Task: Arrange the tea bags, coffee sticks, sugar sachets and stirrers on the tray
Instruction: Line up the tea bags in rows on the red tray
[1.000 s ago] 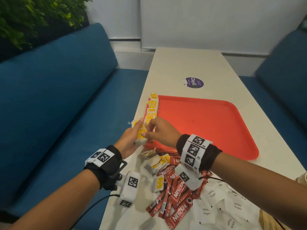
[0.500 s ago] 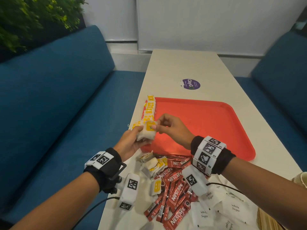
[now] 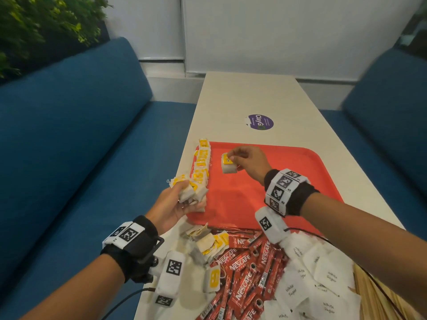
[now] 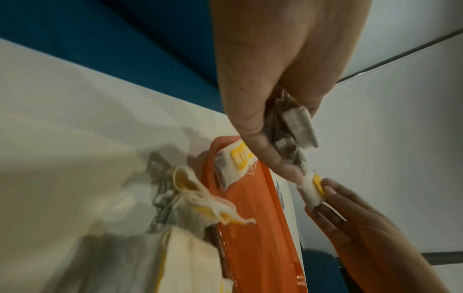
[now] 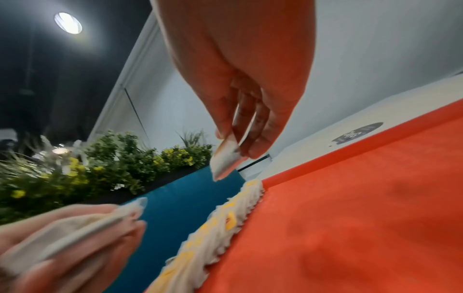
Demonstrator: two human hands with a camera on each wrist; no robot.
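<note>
An orange-red tray (image 3: 288,181) lies on the white table, with a row of yellow-tagged tea bags (image 3: 202,161) along its left edge. My right hand (image 3: 233,158) pinches one tea bag (image 3: 228,166) by its top and holds it above the tray's far left area, just right of the row; the same bag (image 5: 225,160) hangs from my fingertips in the right wrist view. My left hand (image 3: 182,197) grips a small bunch of tea bags (image 3: 191,189) at the tray's near left corner. Loose tea bags (image 3: 208,243), red coffee sticks (image 3: 245,273), white sugar sachets (image 3: 321,282) and wooden stirrers (image 3: 369,296) are heaped on the table near me.
A purple round sticker (image 3: 260,122) is stuck on the table beyond the tray. Blue sofas (image 3: 69,139) flank the table on both sides, with green plants (image 3: 34,26) behind the left one. The table's left edge runs close to the tea bag row.
My right hand drew one tea bag out of the bunch in my left hand and carried it forward and right over the tray. The left hand stayed near the tray's corner with the rest.
</note>
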